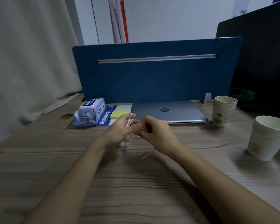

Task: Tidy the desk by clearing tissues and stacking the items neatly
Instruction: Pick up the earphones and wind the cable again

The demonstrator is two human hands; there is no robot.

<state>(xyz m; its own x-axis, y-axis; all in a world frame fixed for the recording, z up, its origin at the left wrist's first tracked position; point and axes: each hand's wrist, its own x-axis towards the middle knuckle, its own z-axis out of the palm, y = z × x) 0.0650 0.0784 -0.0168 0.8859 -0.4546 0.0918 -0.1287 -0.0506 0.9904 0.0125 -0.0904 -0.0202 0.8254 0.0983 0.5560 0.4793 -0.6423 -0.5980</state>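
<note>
My left hand (pixel 120 131) holds loops of a thin white earphone cable (pixel 140 156) between thumb and fingers above the middle of the wooden desk (pixel 136 183). My right hand (pixel 157 133) pinches the same cable just to the right of the left hand. A loose length of cable hangs down and lies on the desk below both hands, with an earbud under the left palm. A pack of wet tissues (pixel 89 113) lies at the back left, beside a blue notebook (pixel 106 118) with a yellow sticky-note pad (pixel 119 114) on it.
A shut grey laptop (pixel 170 111) lies against the blue divider panel (pixel 152 75). Two stacks of paper cups stand at the right: one at the back (pixel 223 110), one nearer (pixel 268 138). A curtain hangs at the left; a round cable hole (pixel 66 116) is in the desk.
</note>
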